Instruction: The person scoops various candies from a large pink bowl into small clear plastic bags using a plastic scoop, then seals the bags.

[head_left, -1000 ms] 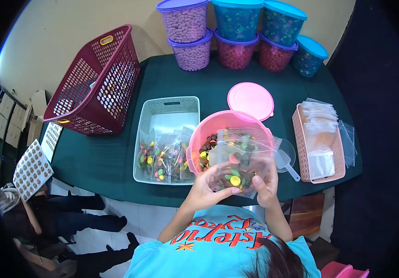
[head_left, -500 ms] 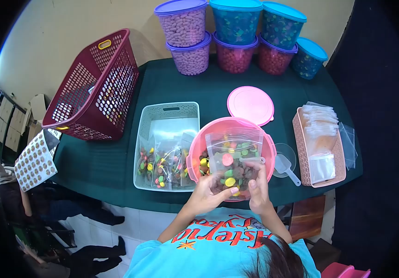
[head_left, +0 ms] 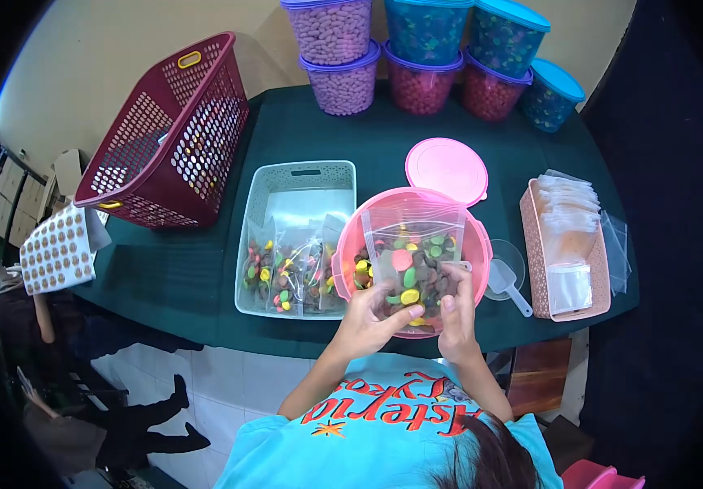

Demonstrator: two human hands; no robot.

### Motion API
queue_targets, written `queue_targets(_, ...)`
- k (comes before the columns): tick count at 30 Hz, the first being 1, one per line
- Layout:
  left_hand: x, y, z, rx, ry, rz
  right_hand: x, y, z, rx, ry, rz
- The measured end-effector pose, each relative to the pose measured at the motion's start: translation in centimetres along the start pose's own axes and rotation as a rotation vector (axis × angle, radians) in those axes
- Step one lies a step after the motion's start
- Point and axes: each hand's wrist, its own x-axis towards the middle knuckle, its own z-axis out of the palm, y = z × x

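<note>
A clear zip bag of brown, green, yellow and pink button-shaped candies is held upright over a pink tub. My left hand grips its lower left side, the thumb across the front. My right hand closes round its lower right side, fingers partly behind the bag. Loose candies show inside the tub to the left of the bag. Left of the tub, a pale green basket holds several filled bags. A white scoop lies on a clear round lid or dish to the right.
A pink lid lies behind the tub. At right, a pink basket holds clear bags. Stacked candy tubs line the back; a maroon laundry basket stands left. Another person at far left is near a sticker sheet.
The table and its contents sit a little higher in the view. Both hands keep hold of the bag, which looks slightly more upright. The sticker sheet at far left has shifted.
</note>
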Motion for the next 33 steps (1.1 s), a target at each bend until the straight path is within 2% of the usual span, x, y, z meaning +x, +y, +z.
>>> queue_targets(3,0.0,0.4,0.0,-0.083,-0.013,-0.016,-0.2,0.6,0.0,-0.028,0.013,-0.021)
queue_targets(6,0.0,0.6,0.0,-0.037,-0.060,0.057,-0.5,0.8,-0.1,-0.034,-0.021,-0.029)
queue_targets(8,-0.1,0.7,0.1,0.079,-0.090,0.072,-0.5,0.1,-0.2,0.034,-0.050,0.054)
queue_targets(9,-0.2,0.7,0.1,0.077,-0.063,-0.023,-0.4,0.2,-0.4,0.034,-0.047,0.051)
queue_targets(11,-0.3,0.9,0.1,0.037,-0.101,-0.073,-0.1,0.4,-1.1,0.286,-0.002,0.150)
queue_targets(13,-0.2,1.2,-0.1,0.059,-0.165,-0.139,0.8,0.4,-1.3,0.354,0.045,0.140)
queue_targets(15,0.2,1.6,-0.2,0.150,-0.223,-0.064,1.7,0.0,-1.4,0.436,0.127,0.140)
queue_targets(17,0.7,1.8,-0.2,0.241,-0.280,0.015,2.2,0.0,-1.5,0.406,0.115,0.182)
queue_targets(21,2.3,1.3,-0.7,-0.086,0.079,0.221,2.1,0.8,-0.7,0.349,0.113,0.213)
queue_targets(24,3.1,0.7,-2.4,-0.055,0.118,0.148,2.5,1.0,-0.3,0.320,0.077,0.207)
queue_targets(25,3.1,0.8,-2.4,0.028,0.115,0.190,2.4,1.4,-0.5,0.336,0.050,0.226)
queue_targets(31,3.2,0.6,-1.8,-0.032,0.121,0.149,2.5,1.2,-0.9,0.300,0.004,0.253)
queue_targets(33,3.1,0.3,-2.0,-0.071,0.139,0.157,2.4,1.0,-0.8,0.373,0.040,0.267)
